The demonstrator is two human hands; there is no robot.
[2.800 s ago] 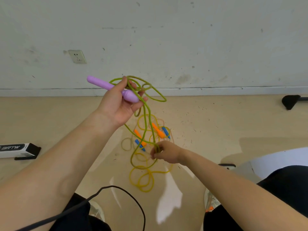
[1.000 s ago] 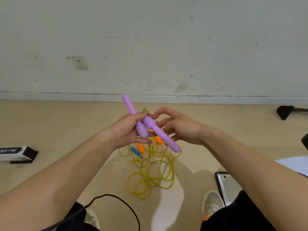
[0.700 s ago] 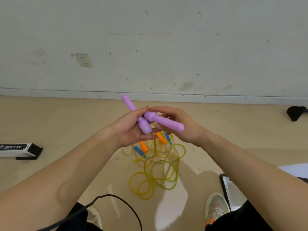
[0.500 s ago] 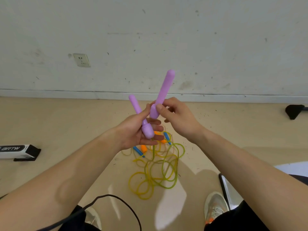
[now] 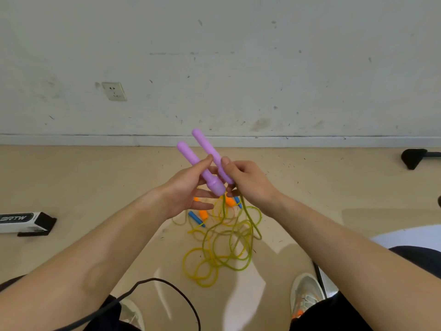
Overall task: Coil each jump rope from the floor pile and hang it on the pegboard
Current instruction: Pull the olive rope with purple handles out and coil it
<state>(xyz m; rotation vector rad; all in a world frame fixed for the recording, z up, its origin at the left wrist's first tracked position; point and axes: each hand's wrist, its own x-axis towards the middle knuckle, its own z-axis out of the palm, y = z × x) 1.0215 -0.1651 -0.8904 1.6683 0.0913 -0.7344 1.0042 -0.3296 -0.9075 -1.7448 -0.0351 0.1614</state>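
Rope in hand: green cord [image 5: 223,209] with two purple grips. It hangs from both hands, and its loose loops lie on the floor pile right below them.
Left hand [image 5: 188,187]: thumb over the near handle [image 5: 202,170], fingers under it, holding it slanted up and away.
Right hand [image 5: 248,182]: pinches the second handle [image 5: 207,149] low on its shaft. The two handles are almost parallel, just beside each other.
Step, as I judge it: pair the handles into one grip before coiling begins.
Doing it well: line the fat ends up level and pass both to the left hand. That frees the right to draw cord in even loops.
Snag risk: green loops overlap the yellow rope [image 5: 184,263] below the hands. An orange handle [image 5: 203,214] and a blue handle [image 5: 193,216] lie there too. Lift slowly and shake the cord clear.
Room: open floor beyond the hands up to the wall skirting.
Edges: box [image 5: 23,222] well left of the left forearm. A black cable [image 5: 167,281] lies near the body under the arms, and a shoe [image 5: 306,292] shows under the right forearm.
Pegboard: not in view.
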